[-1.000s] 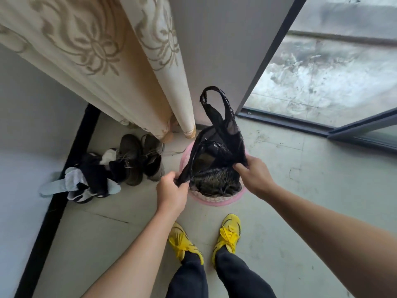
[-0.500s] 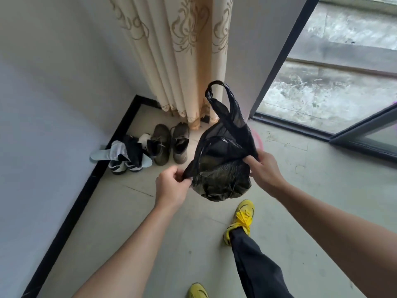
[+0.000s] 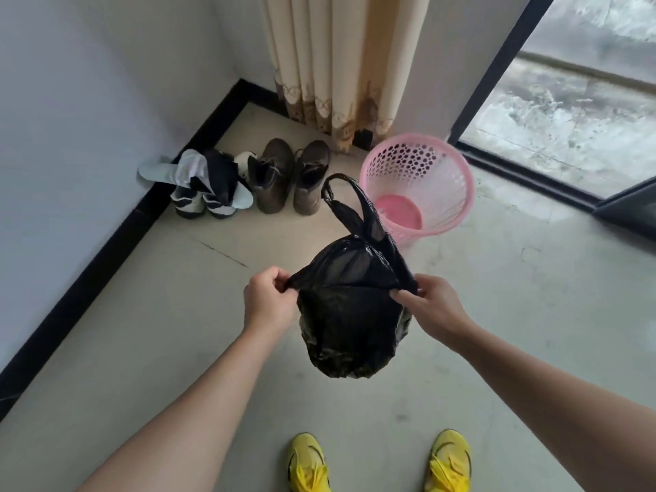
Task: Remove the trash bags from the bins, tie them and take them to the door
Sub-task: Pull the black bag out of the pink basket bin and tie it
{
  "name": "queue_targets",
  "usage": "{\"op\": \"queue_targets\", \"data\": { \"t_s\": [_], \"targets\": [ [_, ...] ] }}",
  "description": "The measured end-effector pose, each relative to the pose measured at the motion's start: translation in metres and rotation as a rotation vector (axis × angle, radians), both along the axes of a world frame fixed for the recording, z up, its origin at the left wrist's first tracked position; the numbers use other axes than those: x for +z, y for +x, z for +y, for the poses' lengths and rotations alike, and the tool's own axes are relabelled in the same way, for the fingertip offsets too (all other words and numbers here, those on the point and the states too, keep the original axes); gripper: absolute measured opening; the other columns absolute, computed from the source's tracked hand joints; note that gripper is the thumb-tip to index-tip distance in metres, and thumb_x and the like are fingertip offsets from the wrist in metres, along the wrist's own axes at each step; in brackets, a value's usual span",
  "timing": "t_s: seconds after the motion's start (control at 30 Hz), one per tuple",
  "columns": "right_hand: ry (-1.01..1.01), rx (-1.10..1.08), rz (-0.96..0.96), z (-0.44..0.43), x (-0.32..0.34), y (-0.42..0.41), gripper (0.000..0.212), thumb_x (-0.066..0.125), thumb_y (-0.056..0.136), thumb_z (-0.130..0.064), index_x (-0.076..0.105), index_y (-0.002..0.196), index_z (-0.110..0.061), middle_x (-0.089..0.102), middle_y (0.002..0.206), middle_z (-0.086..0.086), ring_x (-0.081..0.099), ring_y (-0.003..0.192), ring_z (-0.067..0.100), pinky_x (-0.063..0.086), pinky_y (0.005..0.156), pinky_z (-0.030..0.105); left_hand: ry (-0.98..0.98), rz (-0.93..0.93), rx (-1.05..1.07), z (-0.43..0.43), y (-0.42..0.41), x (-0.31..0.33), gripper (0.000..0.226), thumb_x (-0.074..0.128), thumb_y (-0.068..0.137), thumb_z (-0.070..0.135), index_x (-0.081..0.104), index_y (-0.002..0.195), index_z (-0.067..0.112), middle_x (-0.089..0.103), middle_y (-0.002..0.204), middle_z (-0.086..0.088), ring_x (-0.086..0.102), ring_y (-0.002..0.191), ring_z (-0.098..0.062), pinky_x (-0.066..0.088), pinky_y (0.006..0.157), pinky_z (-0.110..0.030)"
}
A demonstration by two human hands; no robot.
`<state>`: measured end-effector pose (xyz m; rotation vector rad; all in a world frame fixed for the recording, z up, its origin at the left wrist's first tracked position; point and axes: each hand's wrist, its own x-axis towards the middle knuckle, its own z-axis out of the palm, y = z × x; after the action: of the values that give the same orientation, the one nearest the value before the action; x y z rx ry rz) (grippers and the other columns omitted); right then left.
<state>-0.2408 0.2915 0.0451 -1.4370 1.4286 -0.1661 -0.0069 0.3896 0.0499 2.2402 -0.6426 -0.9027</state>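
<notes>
Head view, looking down at the floor (image 3: pixel 170 314).

(a) My left grip (image 3: pixel 269 300) is closed in a pinch. The thumb and curled fingers clamp the left edge of the mouth of the black trash bag (image 3: pixel 349 328).

(b) My right grip (image 3: pixel 431 307) is likewise closed in a pinch, on the right edge of the same mouth. The film is drawn taut between the two grips.

(c) The filled body of the bag hangs below both grips, in the air over the middle of the floor and ahead of my yellow shoes (image 3: pixel 307 463).

(d) One handle loop (image 3: pixel 349 197) stands up from the far side of the mouth, held by neither grip.

(e) The pink bin (image 3: pixel 415 138) stands upright beyond the bag, towards the far edge of the floor. Its wall is perforated, and its pink bottom shows through the open top. The bag is apart from it.

(f) The curtain (image 3: pixel 333 58) hangs just behind the bin, and the dark door frame (image 3: pixel 497 65) runs to the bin's right.

(g) A pair of brown boots (image 3: pixel 275 175) stands in the far left corner of the floor, left of the bin. A heap of light and dark footwear (image 3: pixel 206 182) lies beside them against the black skirting (image 3: pixel 106 250).
</notes>
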Motion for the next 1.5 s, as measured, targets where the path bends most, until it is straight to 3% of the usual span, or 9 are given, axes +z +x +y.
{"op": "queue_targets", "data": {
  "t_s": [0.2,0.33,0.43,0.6,0.8,0.9,0.97,1.17,1.5],
  "targets": [
    [0.190,0.072,-0.075,0.008,-0.130,-0.019,0.025,0.078,0.081,-0.031,0.075,0.094,-0.009,0.065,0.075,0.009,0.054,0.066,0.017,0.044,0.061,0.036,-0.022,0.031,0.155,-0.005,0.004,-0.135,0.027,0.060,0.079,-0.005,0.057,0.065,0.018,0.069,0.074,-0.011,0.070,0.075,-0.034,0.060,0.076,-0.046],
    [0.094,-0.024,-0.179,-0.021,-0.184,-0.007,0.012,0.073,0.086,-0.026,0.075,0.091,-0.016,0.069,0.069,0.003,0.058,0.061,0.015,0.042,0.060,0.025,-0.206,0.136,0.385,-0.022,0.017,-0.193,0.018,0.064,0.085,0.009,0.057,0.102,0.012,0.069,0.100,-0.015,0.068,0.075,-0.025,0.059,0.083,-0.045],
    [-0.051,-0.096,-0.242,-0.047,-0.209,0.003,0.021,0.069,0.090,-0.025,0.074,0.103,-0.009,0.076,0.082,-0.002,0.071,0.074,0.011,0.052,0.067,0.022,-0.240,0.207,0.328,-0.029,0.020,-0.216,0.084,0.072,0.073,0.050,0.033,0.141,0.021,0.059,0.115,-0.002,0.063,0.107,-0.021,0.050,0.099,-0.045],
    [-0.148,-0.188,-0.324,-0.078,-0.238,0.005,0.025,0.070,0.088,-0.038,0.063,0.098,-0.016,0.070,0.093,0.000,0.067,0.088,0.018,0.052,0.081,0.028,-0.210,0.240,-0.148,-0.024,-0.012,-0.247,0.133,0.073,0.034,0.081,0.023,0.147,0.031,0.048,0.137,0.004,0.047,0.130,-0.017,0.035,0.113,-0.039],
    [-0.130,-0.211,-0.447,-0.067,-0.250,-0.010,0.037,0.071,0.088,-0.032,0.066,0.119,-0.013,0.075,0.102,0.001,0.072,0.092,0.017,0.057,0.081,0.032,-0.114,-0.193,-0.463,-0.014,-0.074,-0.273,0.127,0.079,0.043,0.069,0.006,0.145,0.048,0.035,0.147,0.011,0.039,0.134,-0.016,0.036,0.112,-0.043],
    [-0.097,-0.441,-0.399,-0.061,-0.239,-0.023,0.032,0.064,0.093,-0.034,0.072,0.107,-0.006,0.075,0.097,0.012,0.072,0.088,0.029,0.059,0.085,0.043,-0.043,-0.477,-0.497,-0.018,-0.079,-0.268,0.059,0.070,0.074,0.047,0.055,0.128,0.029,0.054,0.132,0.003,0.051,0.119,-0.021,0.043,0.101,-0.037],
    [-0.020,-0.544,-0.463,-0.061,-0.231,-0.030,0.033,0.061,0.094,-0.037,0.070,0.096,-0.006,0.074,0.097,0.017,0.072,0.089,0.033,0.058,0.086,0.049,-0.142,-0.377,-0.327,-0.021,-0.080,-0.269,0.023,0.061,0.087,0.030,0.070,0.103,0.016,0.067,0.111,-0.004,0.062,0.101,-0.026,0.050,0.088,-0.034],
    [-0.123,-0.691,-0.312,-0.074,-0.221,-0.043,0.033,0.052,0.093,-0.032,0.061,0.103,-0.002,0.065,0.087,0.010,0.062,0.081,0.029,0.050,0.076,0.036,-0.341,0.078,0.361,-0.023,-0.064,-0.243,0.031,0.042,0.099,0.030,0.057,0.092,0.003,0.052,0.073,-0.006,0.049,0.072,-0.027,0.036,0.068,-0.032],
    [-1.014,-0.257,-0.195,-0.051,-0.149,0.004,0.046,0.058,0.091,-0.044,0.053,0.131,-0.022,0.057,0.130,0.002,0.053,0.116,0.020,0.047,0.098,0.049,-0.325,-0.076,-0.006,-0.020,-0.072,-0.237,0.040,0.038,0.100,0.036,0.065,0.096,0.008,0.069,0.099,-0.015,0.062,0.096,-0.035,0.046,0.081,-0.037]
  ]
}}
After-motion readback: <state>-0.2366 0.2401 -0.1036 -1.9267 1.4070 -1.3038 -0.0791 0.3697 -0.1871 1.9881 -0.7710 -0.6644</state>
